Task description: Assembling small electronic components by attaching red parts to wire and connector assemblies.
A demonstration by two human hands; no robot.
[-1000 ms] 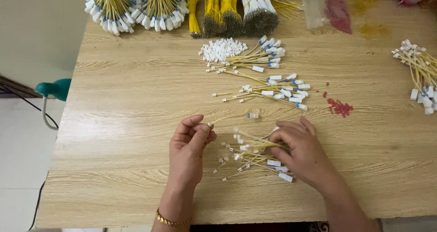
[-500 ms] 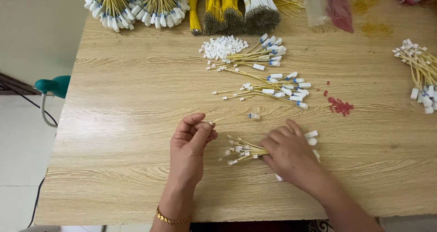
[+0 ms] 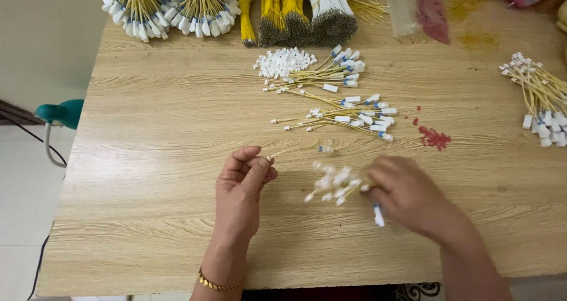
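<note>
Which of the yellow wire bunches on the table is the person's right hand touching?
The small loose bunch at the near middle of the table, under the right hand. The other bunches lie farther back or at the right edge, untouched.

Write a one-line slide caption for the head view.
Left hand pinches one yellow wire; right hand grips a wire bundle on the wooden table.

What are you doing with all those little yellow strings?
They are thin yellow wires with white plugs. The left hand pinches one single wire just above the wooden table. The right hand, blurred, rests on a small loose bunch. More loose wires and tied bundles lie farther back.
</note>
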